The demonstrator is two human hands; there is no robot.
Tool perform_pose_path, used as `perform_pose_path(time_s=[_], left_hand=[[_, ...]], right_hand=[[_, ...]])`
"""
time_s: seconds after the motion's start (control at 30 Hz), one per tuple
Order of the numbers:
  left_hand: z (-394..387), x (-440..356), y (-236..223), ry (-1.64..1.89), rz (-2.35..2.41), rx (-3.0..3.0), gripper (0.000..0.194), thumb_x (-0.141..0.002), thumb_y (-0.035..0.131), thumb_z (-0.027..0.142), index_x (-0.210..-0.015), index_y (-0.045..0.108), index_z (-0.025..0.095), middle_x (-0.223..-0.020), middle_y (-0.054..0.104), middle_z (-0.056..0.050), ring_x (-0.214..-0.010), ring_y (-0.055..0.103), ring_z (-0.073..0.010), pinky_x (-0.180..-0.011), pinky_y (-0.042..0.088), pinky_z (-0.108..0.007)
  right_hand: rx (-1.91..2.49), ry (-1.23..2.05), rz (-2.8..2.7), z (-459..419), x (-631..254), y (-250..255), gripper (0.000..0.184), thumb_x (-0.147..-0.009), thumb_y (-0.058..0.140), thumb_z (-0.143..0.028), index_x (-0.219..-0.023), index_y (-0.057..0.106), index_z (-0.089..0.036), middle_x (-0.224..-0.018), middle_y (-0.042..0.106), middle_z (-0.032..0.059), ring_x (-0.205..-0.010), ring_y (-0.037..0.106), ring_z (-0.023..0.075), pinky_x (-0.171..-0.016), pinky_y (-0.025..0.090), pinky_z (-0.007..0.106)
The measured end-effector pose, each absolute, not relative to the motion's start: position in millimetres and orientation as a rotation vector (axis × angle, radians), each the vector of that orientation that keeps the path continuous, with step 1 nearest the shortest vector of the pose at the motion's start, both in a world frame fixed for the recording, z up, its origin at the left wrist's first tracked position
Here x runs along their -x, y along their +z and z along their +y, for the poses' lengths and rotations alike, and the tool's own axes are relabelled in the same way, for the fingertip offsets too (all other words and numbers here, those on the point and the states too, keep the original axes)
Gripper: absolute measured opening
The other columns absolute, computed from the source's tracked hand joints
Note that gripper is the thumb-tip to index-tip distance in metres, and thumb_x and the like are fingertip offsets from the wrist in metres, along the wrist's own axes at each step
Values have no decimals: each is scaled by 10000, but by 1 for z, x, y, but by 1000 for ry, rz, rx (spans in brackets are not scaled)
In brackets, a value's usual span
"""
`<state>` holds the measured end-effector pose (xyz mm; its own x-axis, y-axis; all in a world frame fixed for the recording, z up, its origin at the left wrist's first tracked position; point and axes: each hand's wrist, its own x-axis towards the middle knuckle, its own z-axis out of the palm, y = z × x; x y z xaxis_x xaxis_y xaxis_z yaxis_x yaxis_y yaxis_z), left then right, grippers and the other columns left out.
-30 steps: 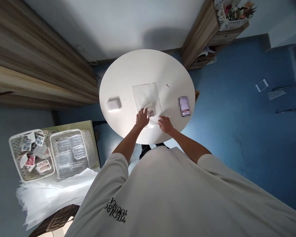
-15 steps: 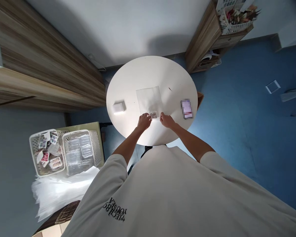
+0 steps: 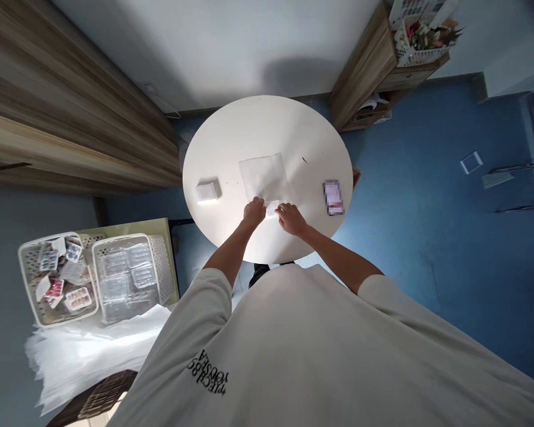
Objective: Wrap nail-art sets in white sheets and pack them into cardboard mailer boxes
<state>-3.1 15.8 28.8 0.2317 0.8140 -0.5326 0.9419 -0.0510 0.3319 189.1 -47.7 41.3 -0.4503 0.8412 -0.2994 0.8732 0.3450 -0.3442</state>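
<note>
On the round white table (image 3: 311, 124) lies a thin, translucent white sheet (image 3: 263, 175). A small white bundle (image 3: 271, 209) shows at its near edge, where the sheet seems folded over; the small pack seen there earlier is covered. My left hand (image 3: 254, 212) is closed at the bundle's left side, its fingers on the sheet's near edge. From the right, my right hand (image 3: 290, 217) has bent fingers closed on the other side of the bundle. The fingertips of both hands are partly hidden.
A white block-like stack (image 3: 208, 191) lies left on the table, and a phone with a blurred screen (image 3: 333, 197) lies right. Lower left are a basket of small packs (image 3: 57, 279), a basket of clear plastic boxes (image 3: 129, 273) and white sheets (image 3: 93, 350). Wooden cabinets (image 3: 93, 107) stand left.
The small clear pack with dark contents between my hands is now covered by white sheet. My right hand has moved left, closer to my left hand. The view has shifted slightly.
</note>
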Motion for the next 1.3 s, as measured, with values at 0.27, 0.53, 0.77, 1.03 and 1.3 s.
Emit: perform_pose_path(time_s=[0.27,0.53,0.77,1.03,1.3], left_hand=[[18,5,28,-271,1617,-2049,402,-1014,486,169,-1395,613,192,-1420,626,-183,-1257,647,-350,-1085,464,-503],[-12,11,23,-166,1281,-2277,500,-989,547,240,-1485,544,173,-1573,528,-177,-1421,507,-353,-1160,391,-489],[-15,7,15,-172,1334,-2293,631,-936,585,188,-1550,439,173,-1650,454,-193,-1463,481,-362,-1166,385,-493],[-8,3,12,-157,1347,-2316,591,-858,592,159,-1445,534,131,-1499,603,-190,-1340,594,-336,-1217,326,-494],[-4,2,17,-169,1394,-2238,575,-852,659,278,-1411,572,175,-1457,651,-158,-1378,565,-347,-1292,196,-579]], right_hand=[[-1550,-713,2437,-37,-181,20,592,-970,474,-120,-1561,515,-127,-1658,462,172,-1425,476,349,-1172,359,471],[-1567,-768,2452,-35,-183,24,648,-948,484,-73,-1586,512,-180,-1610,532,147,-1422,500,337,-1176,361,478],[-1586,-768,2432,-32,-183,23,585,-939,495,-41,-1506,579,-157,-1613,519,155,-1402,508,327,-1168,361,450],[-1624,-683,2441,-31,-179,16,556,-940,469,-24,-1464,594,-160,-1628,500,159,-1355,523,330,-1086,397,437],[-1586,-556,2531,-25,-178,14,495,-923,499,-40,-1386,626,-158,-1524,596,171,-1271,559,345,-1098,345,463]])
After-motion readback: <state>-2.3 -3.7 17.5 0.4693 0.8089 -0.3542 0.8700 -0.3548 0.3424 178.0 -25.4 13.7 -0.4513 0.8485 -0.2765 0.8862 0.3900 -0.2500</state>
